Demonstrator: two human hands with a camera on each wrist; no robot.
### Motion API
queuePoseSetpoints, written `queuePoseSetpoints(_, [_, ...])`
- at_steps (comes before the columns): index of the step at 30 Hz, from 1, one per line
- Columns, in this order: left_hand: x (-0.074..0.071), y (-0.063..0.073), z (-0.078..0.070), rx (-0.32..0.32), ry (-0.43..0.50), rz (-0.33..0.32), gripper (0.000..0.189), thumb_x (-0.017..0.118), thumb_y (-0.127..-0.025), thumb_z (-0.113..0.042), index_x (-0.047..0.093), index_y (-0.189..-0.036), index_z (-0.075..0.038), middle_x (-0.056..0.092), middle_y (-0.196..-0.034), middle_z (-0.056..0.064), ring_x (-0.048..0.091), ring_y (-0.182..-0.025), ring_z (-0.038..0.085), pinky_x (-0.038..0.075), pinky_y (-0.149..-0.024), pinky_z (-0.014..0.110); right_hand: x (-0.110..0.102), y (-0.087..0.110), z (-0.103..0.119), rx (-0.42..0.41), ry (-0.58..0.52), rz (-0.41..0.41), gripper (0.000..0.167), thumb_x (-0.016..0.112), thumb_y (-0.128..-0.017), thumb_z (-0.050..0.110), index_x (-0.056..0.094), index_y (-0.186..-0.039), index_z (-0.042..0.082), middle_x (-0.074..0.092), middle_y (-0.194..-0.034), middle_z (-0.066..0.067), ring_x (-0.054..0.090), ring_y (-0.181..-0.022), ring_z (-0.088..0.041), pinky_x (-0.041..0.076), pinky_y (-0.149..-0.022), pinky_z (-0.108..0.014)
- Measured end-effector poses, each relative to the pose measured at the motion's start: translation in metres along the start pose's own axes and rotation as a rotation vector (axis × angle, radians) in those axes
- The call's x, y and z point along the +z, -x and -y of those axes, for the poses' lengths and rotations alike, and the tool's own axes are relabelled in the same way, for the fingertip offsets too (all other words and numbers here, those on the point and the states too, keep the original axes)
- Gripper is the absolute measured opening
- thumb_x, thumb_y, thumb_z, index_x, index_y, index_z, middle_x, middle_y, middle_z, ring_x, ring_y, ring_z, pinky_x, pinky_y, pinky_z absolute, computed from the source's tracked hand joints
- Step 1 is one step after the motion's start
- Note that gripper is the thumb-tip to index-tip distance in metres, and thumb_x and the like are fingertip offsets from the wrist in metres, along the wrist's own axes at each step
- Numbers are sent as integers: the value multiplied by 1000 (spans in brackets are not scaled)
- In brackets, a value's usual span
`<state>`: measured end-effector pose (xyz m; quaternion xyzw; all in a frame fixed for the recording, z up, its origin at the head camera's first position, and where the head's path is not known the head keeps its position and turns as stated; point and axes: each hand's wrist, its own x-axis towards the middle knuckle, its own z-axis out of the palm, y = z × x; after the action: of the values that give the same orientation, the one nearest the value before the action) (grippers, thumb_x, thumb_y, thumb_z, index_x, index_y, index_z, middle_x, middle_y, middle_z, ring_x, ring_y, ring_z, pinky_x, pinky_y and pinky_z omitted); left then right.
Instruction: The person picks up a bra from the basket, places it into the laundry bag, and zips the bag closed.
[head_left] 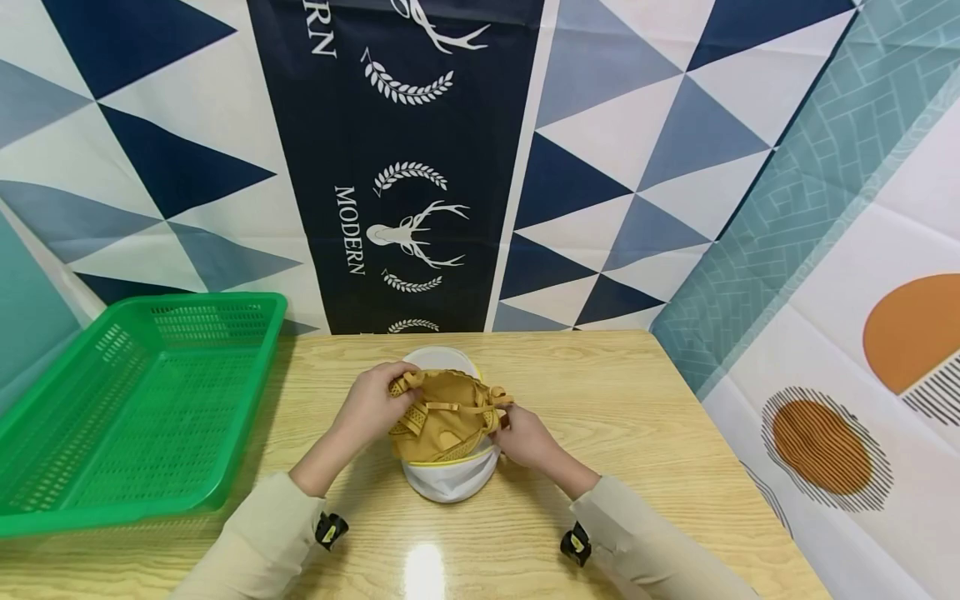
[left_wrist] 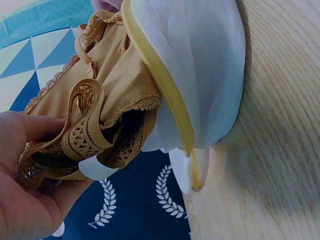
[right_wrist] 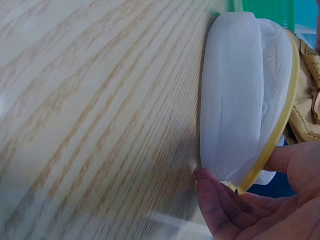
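A tan, lace-trimmed bra [head_left: 442, 425] sits partly inside a white mesh laundry bag [head_left: 450, 482], whose yellow zipper [left_wrist: 167, 90] is undone. My left hand [head_left: 375, 406] grips the bra at its upper left; the left wrist view shows folded lace band [left_wrist: 82, 135] and a small white tag [left_wrist: 96, 168] between thumb and fingers. On the other side, my right hand [right_wrist: 260, 200] pinches the bag's rim near one end of the zipper, thumb over the edge and fingers outside. Behind the bra rises the bag's round lid [head_left: 442, 358]. The bag's inside is mostly hidden by the bra.
A green plastic basket [head_left: 225, 450] with perforated sides stands at the left of the wooden table [head_left: 600, 400]. Patterned cloth [head_left: 405, 167] hangs along the table's back edge, and more printed cloth [head_left: 825, 350] hangs on the right. Each wrist wears a black strap.
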<state>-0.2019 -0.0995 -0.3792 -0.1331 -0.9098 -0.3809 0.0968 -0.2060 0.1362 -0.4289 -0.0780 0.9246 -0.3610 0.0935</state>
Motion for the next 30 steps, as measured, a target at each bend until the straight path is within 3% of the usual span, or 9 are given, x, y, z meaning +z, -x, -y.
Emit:
queuePoseSetpoints(6, [0, 0, -1, 34, -55, 11, 26, 70, -81, -12, 69, -107, -10, 68, -105, 11, 63, -101, 28, 50, -88, 43, 0, 1, -1, -4, 6, 3, 42, 59, -85, 8, 51, -125, -3, 65, -99, -17, 56, -67, -14, 46, -54, -25])
queuePoseSetpoints(13, [0, 0, 0, 50, -122, 42, 30, 67, -79, -4, 70, -108, -9, 68, -98, 10, 63, -89, 24, 52, -77, 39, 0, 1, -2, 23, -36, 19, 39, 54, -87, 5, 49, -126, -3, 62, -94, -15, 54, -60, -13, 46, -51, -26])
queuePoseSetpoints(21, [-2, 0, 0, 77, -168, 75, 31, 64, -78, 2, 71, -106, -10, 67, -101, 10, 64, -94, 27, 52, -80, 41, 0, 0, -2, 6, -13, 18, 40, 52, -95, 14, 46, -131, -1, 60, -88, -10, 51, -56, -12, 43, -48, -25])
queuePoseSetpoints(30, [-5, -2, -1, 87, -217, 116, 33, 62, -77, 5, 72, -104, -11, 67, -98, 6, 64, -91, 24, 52, -78, 39, -2, -1, 0, 16, -9, 9, 45, 53, -91, 7, 44, -135, -1, 61, -100, -15, 49, -58, -12, 42, -50, -25])
